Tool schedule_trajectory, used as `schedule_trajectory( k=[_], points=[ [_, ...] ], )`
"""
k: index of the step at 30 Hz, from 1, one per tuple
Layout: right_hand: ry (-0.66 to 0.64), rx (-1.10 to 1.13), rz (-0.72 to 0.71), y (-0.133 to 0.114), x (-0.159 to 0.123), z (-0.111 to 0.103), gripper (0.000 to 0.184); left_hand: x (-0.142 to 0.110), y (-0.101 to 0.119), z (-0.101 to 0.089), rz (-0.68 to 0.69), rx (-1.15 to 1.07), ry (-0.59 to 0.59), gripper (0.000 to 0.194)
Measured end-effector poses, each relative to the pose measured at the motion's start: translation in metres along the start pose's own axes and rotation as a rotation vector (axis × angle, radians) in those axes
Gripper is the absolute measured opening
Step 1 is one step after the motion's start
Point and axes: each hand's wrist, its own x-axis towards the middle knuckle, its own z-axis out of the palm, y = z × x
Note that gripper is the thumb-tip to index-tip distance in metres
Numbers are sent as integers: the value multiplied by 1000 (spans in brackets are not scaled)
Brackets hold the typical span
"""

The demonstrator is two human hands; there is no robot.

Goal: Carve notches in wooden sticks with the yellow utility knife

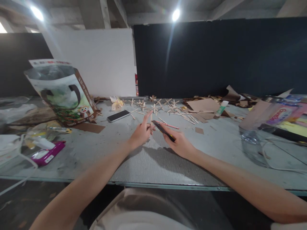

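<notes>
My left hand is closed around a thin wooden stick that points up, with the index finger stretched out beside it. My right hand grips a black utility knife with a yellow detail. The knife's front end meets the stick, or comes very close to it; I cannot tell which. Just beyond the knife lies a slim reddish stick, perhaps a pencil. Behind my hands are several small star-like pieces made of crossed sticks, with loose sticks to their right.
A dark phone lies to the left. Farther left stand a large printed bag and a purple device with a cable. Cardboard sheets and a glue stick are at the back right. A clear plastic container stands right.
</notes>
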Motion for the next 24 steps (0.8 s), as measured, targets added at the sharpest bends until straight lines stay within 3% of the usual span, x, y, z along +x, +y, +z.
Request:
schedule_trajectory(
  k=[6, 14, 17, 20, 24],
  points=[
    [-51, 165, 174, -5, -3, 2, 61, -2, 5, 2, -27, -13, 30, 78],
    [-125, 730, 439, -19, 2, 2, 72, 0, 1, 4, -1, -69, 80, 79],
    [-149, 875, 468, -23, 5, -1, 76, 1, -2, 3, -1, -66, 76, 81],
    [-121, 825, 422, -22, 4, 0, 75, 2, -2, 3, -2, -61, 71, 82],
    [-28, 580, 345, -16, 1, 3, 71, 2, 2, 3, -5, -30, 62, 78]
  ],
)
